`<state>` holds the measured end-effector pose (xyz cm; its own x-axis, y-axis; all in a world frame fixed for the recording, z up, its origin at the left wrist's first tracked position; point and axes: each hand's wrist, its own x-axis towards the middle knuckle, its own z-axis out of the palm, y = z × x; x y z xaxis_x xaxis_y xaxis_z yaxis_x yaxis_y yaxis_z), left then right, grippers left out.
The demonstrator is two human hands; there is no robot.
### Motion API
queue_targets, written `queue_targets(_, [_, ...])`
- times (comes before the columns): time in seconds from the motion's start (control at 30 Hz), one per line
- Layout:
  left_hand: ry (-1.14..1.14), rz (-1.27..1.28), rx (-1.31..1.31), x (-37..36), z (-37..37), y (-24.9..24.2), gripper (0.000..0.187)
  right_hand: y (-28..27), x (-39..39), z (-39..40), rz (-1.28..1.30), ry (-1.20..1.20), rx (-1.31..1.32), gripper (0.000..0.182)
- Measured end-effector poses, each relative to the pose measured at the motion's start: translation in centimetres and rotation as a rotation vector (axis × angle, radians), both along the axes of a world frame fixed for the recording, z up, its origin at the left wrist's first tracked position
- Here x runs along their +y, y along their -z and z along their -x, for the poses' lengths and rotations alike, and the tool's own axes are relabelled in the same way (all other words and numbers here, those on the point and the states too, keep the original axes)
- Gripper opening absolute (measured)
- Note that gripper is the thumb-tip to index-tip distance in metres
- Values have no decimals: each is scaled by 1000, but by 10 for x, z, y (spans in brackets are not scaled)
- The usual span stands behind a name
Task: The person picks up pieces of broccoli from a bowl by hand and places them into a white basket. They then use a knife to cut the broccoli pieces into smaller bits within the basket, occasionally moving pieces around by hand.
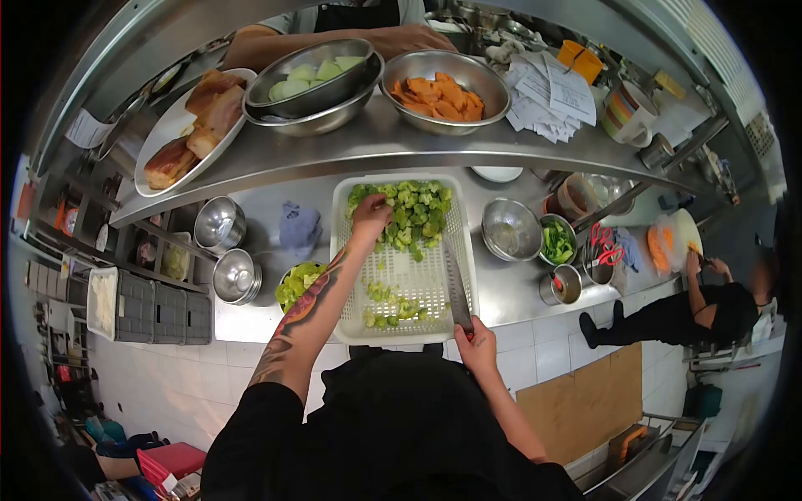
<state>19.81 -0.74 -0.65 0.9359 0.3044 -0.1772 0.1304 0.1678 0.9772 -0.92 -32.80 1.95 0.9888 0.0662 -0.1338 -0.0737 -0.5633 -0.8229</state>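
The left hand [370, 213] rests on broccoli [411, 209] in a white tray [418, 275]; the right hand [476, 338] grips a knife [456, 288].

A: What lies on the white tray [468, 250]?
B: Green broccoli [409, 209], cut into florets, heaped at the tray's far end; smaller pieces [388, 305] lie scattered near its front edge.
A: And the knife [457, 292]?
B: Along the tray's right side, blade flat, tip pointing away.

Low shelf [376, 150] over tray [468, 250], bowls [511, 228] flanking.
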Motion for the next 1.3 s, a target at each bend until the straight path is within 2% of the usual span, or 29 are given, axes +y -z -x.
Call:
queue_targets(0.1, [-86,-45,-23,-1,-10,6,48,5,0,1,-54,14,-11,20])
queue_targets(0.2, [-82,-8,-55,3,25,3,49,10,-1,3,-75,46,10,23])
queue_targets(0.27, [95,-17,21,10,66,-10,47,7,-1,3,-96,66,35,24])
queue_targets(0.33, [145,-50,-11,14,112,-8,39,6,-1,2,-126,86,93,25])
queue_targets(0.4, [204,-253,-68,26,151,6,30,6,-4,2,-136,74,99,25])
queue_targets(0.47, [194,-283,-59,30,186,1,26,2,-2,0,-147,38,107,24])
queue_targets(0.53, [170,-314,-42,34,206,-4,22,-10,0,-3,-191,41,225,22])
queue_targets(0.6, [170,-499,-209,30,219,-5,20,-8,-6,-8,-224,5,270,22])
queue_targets(0.63, [158,-494,-191,27,222,-8,20,-12,-5,-10,-265,-8,303,22])
queue_targets(0.7, [137,-829,-352,19,219,-15,17,-23,-2,-12,-228,-32,317,23])
queue_targets(0.83, [136,-809,-266,16,215,-18,19,-19,-3,-23,-319,-78,303,19])
queue_targets(0.9, [194,-817,-226,24,213,-13,19,-14,-4,-25,-324,-70,329,17])
queue_targets(0.97, [446,-975,-236,31,209,1,25,-8,-5,-26,-378,-49,338,16])
queue_targets(1.0, [451,-973,-228,34,205,0,25,-6,-6,-26,-401,-52,323,17])
queue_targets(1.07, [671,-1116,-176,35,197,-1,27,-3,-6,-27,-426,-37,321,17])
queue_targets(1.2, [870,-1226,-141,26,188,19,26,-10,-1,-26,-466,-9,319,17])
queue_targets(1.27, [1020,-1396,-56,19,184,32,23,-10,0,-24,-488,11,322,17])
queue_targets(1.3, [1034,-1400,-64,17,182,28,23,-10,0,-24,-504,21,321,17])
